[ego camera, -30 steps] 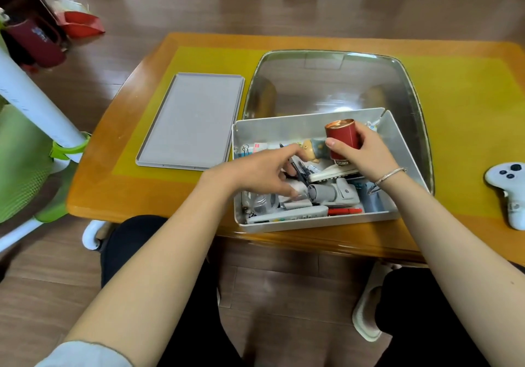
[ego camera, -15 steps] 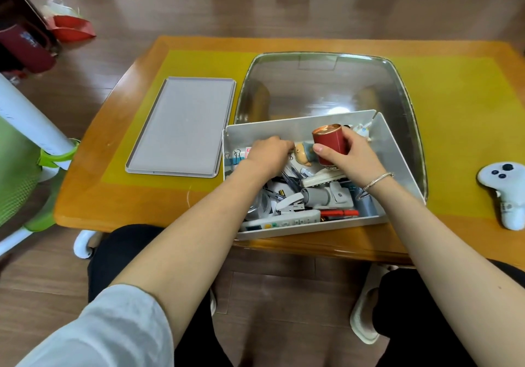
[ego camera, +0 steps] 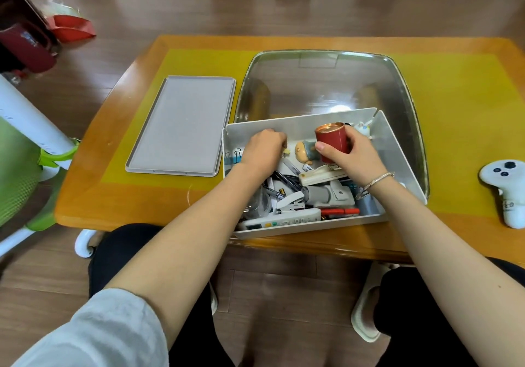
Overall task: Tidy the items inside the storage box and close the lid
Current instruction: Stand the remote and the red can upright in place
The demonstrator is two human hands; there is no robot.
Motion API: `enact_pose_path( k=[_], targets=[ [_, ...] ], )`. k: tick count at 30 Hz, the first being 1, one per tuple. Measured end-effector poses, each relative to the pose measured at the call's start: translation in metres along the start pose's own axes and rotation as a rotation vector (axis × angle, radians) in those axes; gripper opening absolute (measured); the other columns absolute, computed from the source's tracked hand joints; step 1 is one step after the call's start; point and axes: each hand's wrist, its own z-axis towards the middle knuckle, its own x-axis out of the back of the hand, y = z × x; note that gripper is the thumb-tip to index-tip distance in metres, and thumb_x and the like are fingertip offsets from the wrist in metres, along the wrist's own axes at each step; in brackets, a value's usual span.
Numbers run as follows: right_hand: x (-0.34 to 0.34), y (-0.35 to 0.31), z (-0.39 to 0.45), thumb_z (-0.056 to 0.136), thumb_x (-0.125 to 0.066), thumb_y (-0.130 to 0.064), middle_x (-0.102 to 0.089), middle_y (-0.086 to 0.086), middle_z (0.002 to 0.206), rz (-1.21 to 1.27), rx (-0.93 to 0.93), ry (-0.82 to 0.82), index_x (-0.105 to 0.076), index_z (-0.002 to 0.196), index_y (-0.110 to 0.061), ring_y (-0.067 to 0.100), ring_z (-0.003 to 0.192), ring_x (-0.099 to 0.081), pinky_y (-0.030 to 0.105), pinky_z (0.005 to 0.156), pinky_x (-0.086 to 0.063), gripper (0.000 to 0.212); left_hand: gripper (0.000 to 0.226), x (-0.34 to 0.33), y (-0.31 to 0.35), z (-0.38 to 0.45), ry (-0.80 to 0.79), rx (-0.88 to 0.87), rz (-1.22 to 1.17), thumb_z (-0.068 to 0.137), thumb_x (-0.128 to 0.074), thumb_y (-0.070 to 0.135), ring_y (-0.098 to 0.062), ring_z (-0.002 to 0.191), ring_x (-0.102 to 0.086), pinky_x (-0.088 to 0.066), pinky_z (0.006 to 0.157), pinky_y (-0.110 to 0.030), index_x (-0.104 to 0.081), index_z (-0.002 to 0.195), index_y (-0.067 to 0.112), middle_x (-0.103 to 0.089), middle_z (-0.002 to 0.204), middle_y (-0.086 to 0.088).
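Tidying looks barely begun: the white rectangular plastic storage box (ego camera: 295, 128) on the tabletop (ego camera: 460, 128) is cluttered. The right hand (ego camera: 350, 156) grips a red cylindrical tin (ego camera: 332, 142); the left hand (ego camera: 262, 148) curls among items, its contents hidden. The flat grey lid (ego camera: 181, 125) lies beside the box.

Single head-worn wide-angle cam, looks forward and steeply down from above the seated person's lap. Close range: storage box (ego camera: 301, 123) and both forearms fill centre frame, table (ego camera: 468, 224) spans the width, floor at top. No second view.
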Motion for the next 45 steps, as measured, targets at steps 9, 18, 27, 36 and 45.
enact_pose_path(
  k=[9, 18, 27, 36, 45],
  targets=[
    [0.002, -0.002, 0.006, 0.08, -0.07, -0.035, -0.054, -0.016, 0.089, 0.01, -0.014, 0.051, -0.048, 0.111, -0.019, -0.007, 0.075, -0.056, 0.001, 0.056, -0.042, 0.041, 0.049, 0.024, -0.002, -0.039, -0.429, -0.159, -0.316, 0.082, -0.072, 0.029, -0.007, 0.096, -0.055, -0.045, 0.082, -0.023, -0.051, 0.126, 0.028, -0.055, 0.108, 0.009],
    [0.002, 0.0, 0.013, 0.084, -0.066, -0.033, -0.057, -0.014, 0.083, -0.067, 0.023, 0.096, -0.056, 0.101, -0.018, -0.013, 0.07, -0.054, 0.002, 0.061, -0.04, 0.025, 0.057, 0.008, -0.009, -0.034, -0.399, -0.132, -0.043, 0.095, -0.04, 0.036, -0.023, 0.143, -0.018, -0.02, 0.115, -0.044, -0.026, 0.149, 0.023, -0.021, 0.157, -0.003],
    [-0.003, 0.005, 0.017, 0.086, -0.064, -0.032, -0.052, -0.013, 0.089, -0.035, -0.041, 0.104, -0.048, 0.106, -0.014, -0.007, 0.076, -0.054, 0.003, 0.06, -0.042, 0.032, 0.058, -0.004, 0.011, -0.039, -0.444, -0.121, 0.21, 0.093, -0.022, 0.054, -0.03, 0.127, -0.039, -0.019, 0.104, -0.053, -0.044, 0.138, 0.023, -0.045, 0.137, -0.012],
    [-0.005, 0.001, 0.016, 0.082, -0.068, -0.036, -0.059, -0.012, 0.089, -0.075, -0.01, 0.062, -0.059, 0.103, -0.017, 0.0, 0.078, -0.055, 0.019, 0.076, -0.047, 0.029, 0.052, 0.01, -0.003, -0.045, -0.184, 0.124, 0.039, 0.101, -0.023, 0.046, -0.034, 0.127, -0.036, -0.032, 0.105, -0.047, -0.048, 0.135, 0.016, -0.042, 0.136, -0.019],
    [-0.006, -0.002, 0.014, 0.082, -0.068, -0.035, -0.061, 0.0, 0.099, -0.079, -0.032, 0.05, -0.059, 0.107, -0.016, 0.01, 0.087, -0.057, 0.032, 0.087, -0.05, 0.033, 0.051, 0.003, -0.003, -0.03, -0.318, 0.276, 0.255, 0.1, -0.023, 0.05, -0.033, 0.123, -0.037, -0.026, 0.101, -0.044, -0.055, 0.129, 0.022, -0.048, 0.133, -0.017]
  ],
)
